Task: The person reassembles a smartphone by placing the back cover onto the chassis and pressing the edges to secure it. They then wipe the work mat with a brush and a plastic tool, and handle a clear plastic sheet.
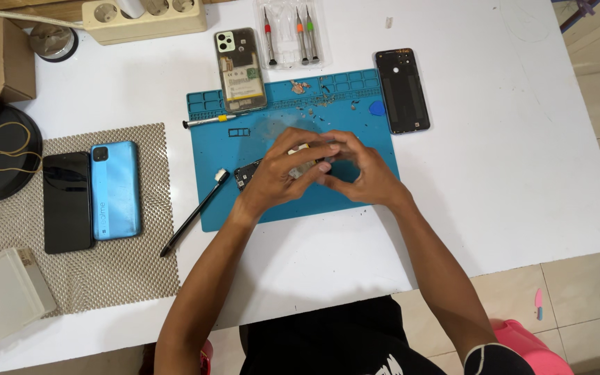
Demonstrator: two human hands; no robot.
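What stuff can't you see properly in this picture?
- Head view: the small part held by the left hand and right hand is mostly hidden by fingers.
- White box: cut off by the left edge.
- Screws on the blue mat: too small to tell.

Bare forearms, black shirt with white print, pink shorts.

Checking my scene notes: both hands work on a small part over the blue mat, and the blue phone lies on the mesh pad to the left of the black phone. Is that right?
Not quite. In the head view both hands, left hand and right hand, do meet over the blue mat, but the blue phone lies on the mesh pad to the right of the black phone, not left.
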